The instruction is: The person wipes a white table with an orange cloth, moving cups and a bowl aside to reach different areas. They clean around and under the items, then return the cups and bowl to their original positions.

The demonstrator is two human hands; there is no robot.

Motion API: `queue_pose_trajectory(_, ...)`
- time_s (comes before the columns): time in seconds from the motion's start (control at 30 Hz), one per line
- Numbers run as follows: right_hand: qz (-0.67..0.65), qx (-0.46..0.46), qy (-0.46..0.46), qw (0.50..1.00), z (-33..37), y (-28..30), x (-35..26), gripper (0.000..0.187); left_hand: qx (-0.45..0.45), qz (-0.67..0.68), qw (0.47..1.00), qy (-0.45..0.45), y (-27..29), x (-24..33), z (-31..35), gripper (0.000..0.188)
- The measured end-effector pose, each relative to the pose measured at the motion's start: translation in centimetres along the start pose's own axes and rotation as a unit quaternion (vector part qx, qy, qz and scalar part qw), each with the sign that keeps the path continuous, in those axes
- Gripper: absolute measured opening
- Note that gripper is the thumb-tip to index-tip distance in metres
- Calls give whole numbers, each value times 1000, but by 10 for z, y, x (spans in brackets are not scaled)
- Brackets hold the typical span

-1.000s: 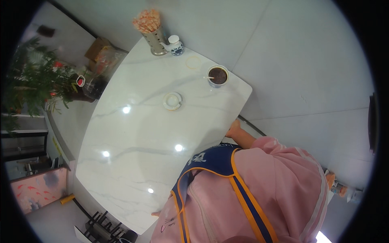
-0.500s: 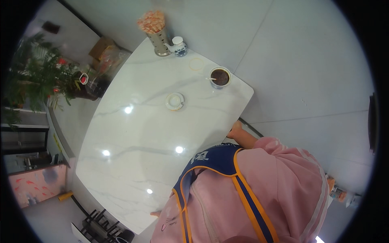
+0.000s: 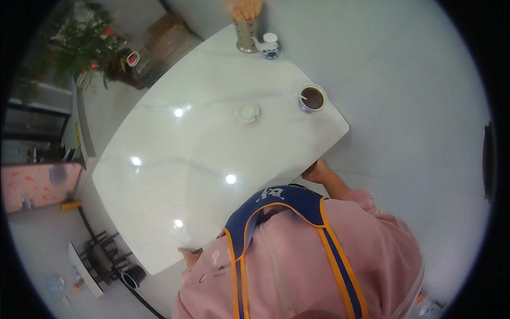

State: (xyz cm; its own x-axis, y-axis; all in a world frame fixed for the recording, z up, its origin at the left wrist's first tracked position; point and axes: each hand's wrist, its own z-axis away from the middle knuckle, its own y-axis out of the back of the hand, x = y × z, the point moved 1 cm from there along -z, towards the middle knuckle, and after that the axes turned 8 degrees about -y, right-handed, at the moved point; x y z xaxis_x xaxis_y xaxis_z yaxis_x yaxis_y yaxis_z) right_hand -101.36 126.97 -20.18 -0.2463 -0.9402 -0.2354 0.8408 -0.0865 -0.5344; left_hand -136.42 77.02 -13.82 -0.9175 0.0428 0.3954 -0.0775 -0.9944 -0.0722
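A: Tabletop (image 3: 175, 175), white and glossy with faint grey veining, fills the middle of the view. Where are the hands?

B: Right hand (image 3: 317, 171) sits at the near right edge, fingers curled onto or under the rim. Left hand (image 3: 189, 254) touches the near left corner; whether it grips or merely rests, I cannot tell, since the pink sleeve hides most of it.

A: How would the slab handle?

B: Judged by its look, heavy, rigid and slippery, with edges liable to chip. The rim is the only purchase, best taken with the hands well apart on opposite edges.

A: And what stands on it?

B: A cup (image 3: 312, 98) of dark liquid near the far right corner, a small white dish (image 3: 247, 112) just left of it, a metal holder (image 3: 246, 35) and a blue-and-white pot (image 3: 270, 46) at the far end. All look liable to slide or spill.
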Motion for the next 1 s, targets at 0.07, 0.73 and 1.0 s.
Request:
queue_pose_trajectory(0.07, 159, 39, -104, 981, 28, -9, -16, 30, -20, -22, 1000, 9, -10, -5, 18, 81)
queue_pose_trajectory(0.73, 612, 39, 150, 776, -109, -250, -67, 54, -64, -350, 915, -191, -139, -25, 139, 39)
queue_pose_trajectory(1.0, 259, -108, 53, 958, -21, -202, -7, 36, -167, -299, 897, -279, -221, -15, 110, 32)
